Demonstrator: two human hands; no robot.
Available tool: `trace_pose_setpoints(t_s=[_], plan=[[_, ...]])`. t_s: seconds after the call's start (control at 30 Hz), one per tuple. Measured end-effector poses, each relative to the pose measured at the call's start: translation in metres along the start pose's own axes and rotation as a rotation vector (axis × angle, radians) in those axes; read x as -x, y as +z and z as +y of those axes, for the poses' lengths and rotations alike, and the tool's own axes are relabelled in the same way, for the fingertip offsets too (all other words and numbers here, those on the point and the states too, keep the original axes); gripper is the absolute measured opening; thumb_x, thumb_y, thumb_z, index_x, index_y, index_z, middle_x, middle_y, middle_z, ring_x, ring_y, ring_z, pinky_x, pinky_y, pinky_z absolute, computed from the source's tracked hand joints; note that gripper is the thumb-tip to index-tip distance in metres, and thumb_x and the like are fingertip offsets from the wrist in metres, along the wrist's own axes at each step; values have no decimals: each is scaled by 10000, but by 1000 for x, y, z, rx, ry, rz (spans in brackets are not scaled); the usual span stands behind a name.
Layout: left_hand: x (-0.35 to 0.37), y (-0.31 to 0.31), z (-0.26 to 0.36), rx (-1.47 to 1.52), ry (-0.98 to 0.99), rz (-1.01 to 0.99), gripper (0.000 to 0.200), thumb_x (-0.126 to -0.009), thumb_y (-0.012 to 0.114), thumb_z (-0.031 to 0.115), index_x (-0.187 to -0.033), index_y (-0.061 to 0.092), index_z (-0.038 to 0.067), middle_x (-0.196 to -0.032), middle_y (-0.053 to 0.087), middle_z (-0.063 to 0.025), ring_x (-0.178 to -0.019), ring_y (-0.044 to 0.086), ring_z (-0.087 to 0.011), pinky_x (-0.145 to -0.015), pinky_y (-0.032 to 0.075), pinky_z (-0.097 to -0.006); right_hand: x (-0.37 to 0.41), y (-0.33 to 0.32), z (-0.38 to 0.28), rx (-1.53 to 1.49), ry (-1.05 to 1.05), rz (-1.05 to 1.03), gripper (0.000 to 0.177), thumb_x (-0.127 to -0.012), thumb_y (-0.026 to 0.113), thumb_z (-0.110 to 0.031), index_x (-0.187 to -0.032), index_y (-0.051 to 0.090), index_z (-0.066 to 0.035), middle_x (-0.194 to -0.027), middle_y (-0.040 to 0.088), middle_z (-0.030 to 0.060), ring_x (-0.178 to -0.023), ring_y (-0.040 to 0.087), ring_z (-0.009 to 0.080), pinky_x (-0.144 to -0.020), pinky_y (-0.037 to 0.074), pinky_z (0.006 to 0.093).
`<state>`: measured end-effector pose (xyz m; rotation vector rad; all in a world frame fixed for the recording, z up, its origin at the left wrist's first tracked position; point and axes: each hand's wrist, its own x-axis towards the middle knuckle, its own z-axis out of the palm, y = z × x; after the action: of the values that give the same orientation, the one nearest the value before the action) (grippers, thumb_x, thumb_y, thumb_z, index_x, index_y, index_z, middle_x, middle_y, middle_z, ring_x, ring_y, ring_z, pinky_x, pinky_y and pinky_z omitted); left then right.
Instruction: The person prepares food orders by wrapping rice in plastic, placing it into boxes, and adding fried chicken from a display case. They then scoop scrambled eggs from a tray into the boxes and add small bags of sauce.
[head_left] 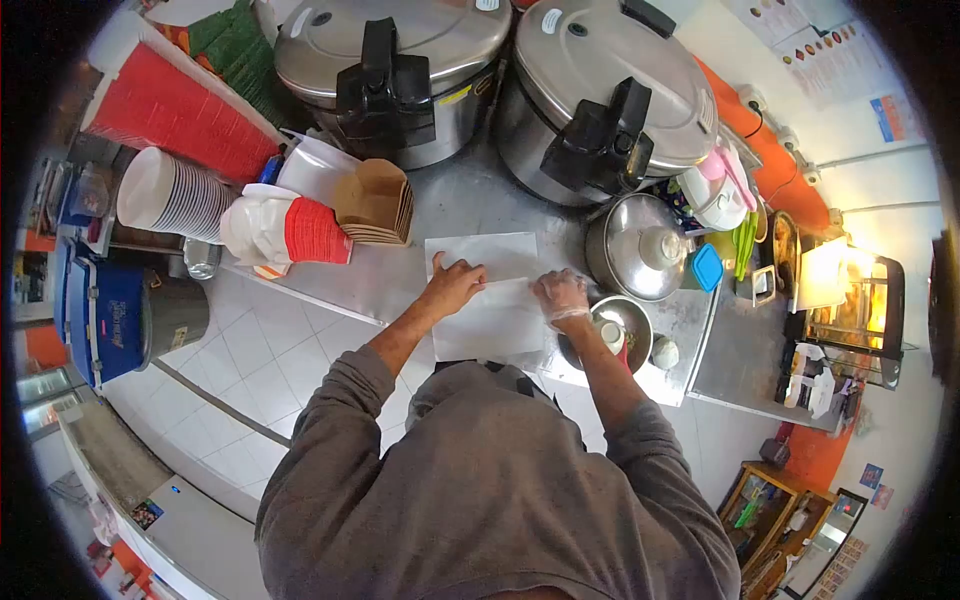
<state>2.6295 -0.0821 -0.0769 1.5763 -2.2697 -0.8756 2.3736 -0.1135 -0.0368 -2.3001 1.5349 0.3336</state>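
A white paper sheet [488, 325] lies on the steel counter in front of me, with a fold or overlapping edge across its middle. My left hand [455, 285] is bare and rests on the sheet's left part, its fingers bent and pressed at that edge. On the right side, my right hand [563, 298] wears a clear plastic glove, its fingers curled at the sheet's right edge. Whatever is between the right fingers is too small to make out. Close to my right wrist sits a steel bowl [640, 318] with a white item and a red handle inside.
Two large steel cookers [395, 60] stand at the back. A lidded pot [632, 245] and blue-lidded container [706, 267] are right of the sheet. Brown paper trays [372, 203], red cartons [318, 232] and stacked white bowls [170, 195] stand left. A lit display warmer [875, 310] is far right.
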Motion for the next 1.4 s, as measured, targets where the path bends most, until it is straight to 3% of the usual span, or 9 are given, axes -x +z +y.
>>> trace_pose_setpoints(t_s=[0.13, 0.3, 0.43, 0.73, 0.8, 0.87, 0.93, 1.3, 1.4], plan=[[1, 13, -5, 32, -59, 106, 185, -905, 587, 261, -1055, 540, 162, -941, 635, -54, -1025, 579, -215, -985, 209, -618, 1, -2, -11, -34, 75, 148, 316, -917, 508, -387, -1065, 635, -139, -1126, 570, 94, -1088, 494, 323, -916, 360, 523], [4, 18, 1, 159, -198, 183, 396, -891, 603, 252, -1225, 418, 146, -953, 660, -55, -1023, 586, -232, -971, 215, -591, 9, -12, -26, -13, -99, 830, 201, -808, 630, -238, -993, 616, -162, -1073, 555, 56, -1007, 500, 283, -825, 364, 488], [4, 12, 12, 120, -203, 216, 477, -874, 621, 250, -1267, 381, 122, -949, 666, -66, -1013, 591, -231, -940, 239, -566, 5, 3, -33, 138, -478, 505, 275, -793, 615, -252, -1059, 617, -183, -1193, 529, 33, -1116, 462, 266, -887, 334, 520], [0, 6, 30, -40, -422, 159, 565, -779, 696, 263, -1249, 417, 119, -980, 634, -75, -986, 578, -262, -888, 272, -529, -20, 2, -36, 41, -187, 209, 225, -864, 566, -268, -1067, 602, -178, -1181, 571, 34, -1182, 452, 263, -973, 309, 535], [5, 6, 27, -160, -188, 449, 422, -795, 669, 239, -1166, 506, 120, -987, 630, -42, -951, 578, -246, -878, 277, -544, -27, -1, -34, 48, -131, 139, 203, -877, 556, -267, -1052, 603, -178, -1131, 606, 35, -1157, 477, 266, -974, 312, 537], [10, 14, 18, -182, -86, 431, 335, -809, 650, 222, -1111, 545, 123, -977, 633, -42, -934, 578, -241, -871, 296, -530, -34, -2, -31, 50, -148, -3, 189, -881, 546, -270, -1040, 614, -193, -1033, 650, 50, -1084, 526, 274, -969, 323, 528], [15, 28, 11, -204, 14, 414, 251, -823, 630, 205, -1057, 584, 125, -968, 635, -42, -916, 577, -236, -864, 314, -515, -36, -7, -34, 63, -135, -10, 183, -887, 538, -277, -1031, 622, -202, -1029, 652, 50, -1068, 535, 266, -962, 331, 521], [36, 66, -6, 50, -293, 399, 202, -814, 622, 207, -1003, 647, 139, -990, 643, -33, -990, 565, -234, -836, 369, -439, -43, 23, -34, 174, -84, 103, 201, -871, 542, -287, -1028, 655, -231, -1023, 649, 60, -1079, 535, 262, -940, 385, 481], [24, 66, -2, -175, -409, 445, 178, -771, 671, 228, -929, 679, 145, -1003, 640, -27, -1025, 547, -237, -856, 359, -435, -61, 39, -27, 117, -35, 10, 260, -838, 560, -283, -1068, 652, -206, -1031, 654, 77, -1076, 559, 299, -921, 436, 476]])
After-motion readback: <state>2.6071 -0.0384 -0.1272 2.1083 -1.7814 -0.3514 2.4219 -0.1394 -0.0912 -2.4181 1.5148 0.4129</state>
